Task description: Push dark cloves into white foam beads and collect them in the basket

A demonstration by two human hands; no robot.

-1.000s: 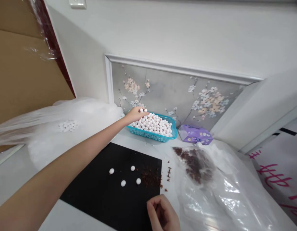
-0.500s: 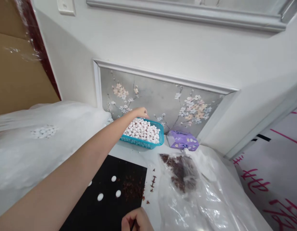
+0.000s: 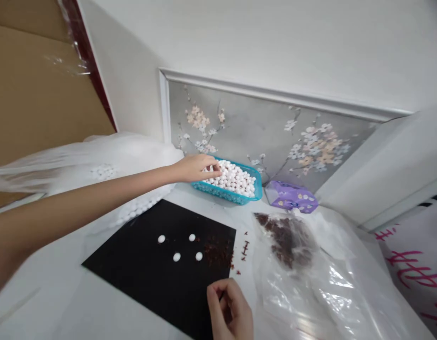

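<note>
My left hand [image 3: 197,168] reaches into the near left corner of a blue basket [image 3: 254,187] heaped with small white beads [image 3: 236,178]. Its fingers are curled down among the beads; what they pinch is hidden. My right hand [image 3: 231,311] rests at the bottom edge of a black mat [image 3: 144,278], fingers curled into a loose fist with something thin and dark barely showing inside. Several single white beads [image 3: 176,257] lie on the mat beside a small heap of dark brown bits [image 3: 218,252].
A clear plastic bag [image 3: 310,278] holding more brown bits lies right of the mat. A purple tissue pack [image 3: 291,197] sits by the basket. A big white plastic bag with beads [image 3: 105,163] fills the left. A flowered panel [image 3: 261,132] backs the table.
My left hand has dropped from above the basket's back edge down into the beads at its near corner. The view swung up and back. My right hand stayed curled near the mat.
</note>
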